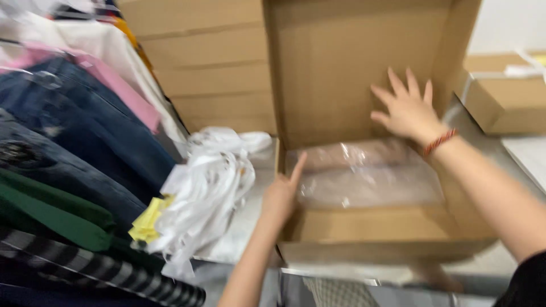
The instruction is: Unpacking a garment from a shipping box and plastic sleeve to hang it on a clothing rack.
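Your 2 forearms are bare. Your right hand (408, 108) has a red braided wristband (440, 141) at its wrist, and a black sleeve (526, 284) shows higher up that arm. Your left hand (281, 196) wears nothing.

Right hand (408, 111) splayed, left (280, 196) pointing

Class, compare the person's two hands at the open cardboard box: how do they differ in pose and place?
The left hand points one finger along the box's left wall; the right hand lies spread flat against the raised lid. The right wrist wears a red cord bracelet; the left is bare. Both touch cardboard and hold nothing.
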